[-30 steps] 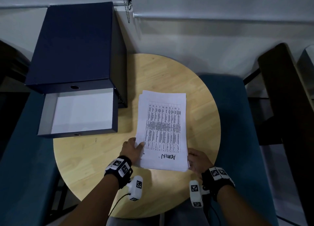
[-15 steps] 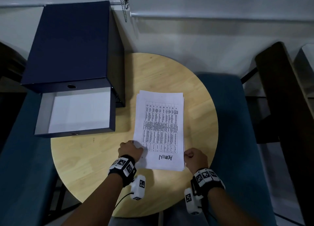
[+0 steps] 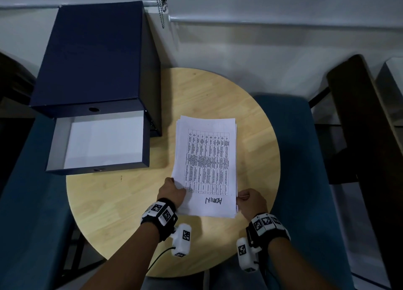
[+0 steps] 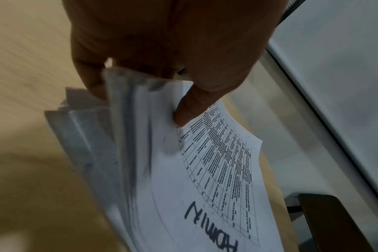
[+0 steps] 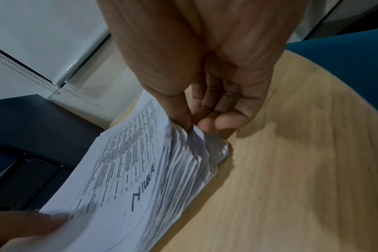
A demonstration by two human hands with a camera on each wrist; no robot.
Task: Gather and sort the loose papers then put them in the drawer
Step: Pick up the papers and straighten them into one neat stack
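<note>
Pale wood grain covers the round tabletop (image 3: 135, 204), where a stack of printed papers (image 3: 209, 159) lies near the middle, its top sheet showing a dense table and the handwritten word "ADMIN" at the near end. The left hand (image 3: 172, 192) pinches the stack's near left edge, thumb on the top sheet and fingers curled under the pile; the left wrist view shows that edge lifted and the sheets fanned slightly. The right hand (image 3: 250, 202) grips the near right edge, thumb above and fingertips (image 5: 224, 122) tucked beneath, with the sheet edges splayed in the right wrist view. The far end of the stack rests on the wood. Left of the papers stands a dark blue drawer box (image 3: 91, 56), and its drawer (image 3: 98, 170) is pulled out, white inside. A beaded cord (image 3: 161, 4) hangs by the wall behind the box. Blue upholstered seats (image 3: 294, 159) flank the tabletop.
</note>
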